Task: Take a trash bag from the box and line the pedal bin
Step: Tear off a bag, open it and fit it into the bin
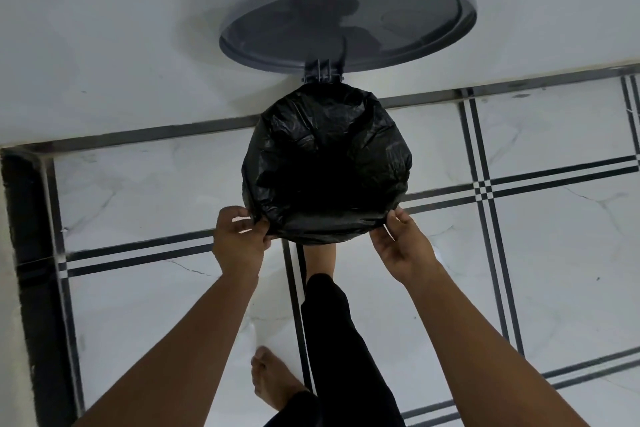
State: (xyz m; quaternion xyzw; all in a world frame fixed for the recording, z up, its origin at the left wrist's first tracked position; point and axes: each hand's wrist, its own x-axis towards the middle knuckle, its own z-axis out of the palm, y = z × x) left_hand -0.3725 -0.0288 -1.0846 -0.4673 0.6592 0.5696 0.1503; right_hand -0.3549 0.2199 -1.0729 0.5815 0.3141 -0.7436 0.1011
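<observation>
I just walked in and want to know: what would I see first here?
First, the black trash bag in the middle, stretched over the top of the bin. The left hand and right hand each pinch its near edge. Behind it, the round grey lid stands open against the white wall.

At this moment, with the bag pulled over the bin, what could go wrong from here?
1. The lid stands open, probably because one foot reaches under the bin's front, likely on the pedal. If it slips, the lid may drop on the hands.
2. The left hand and right hand pinch the trash bag only at its near edge; thin plastic could tear or slide off the rim.
</observation>
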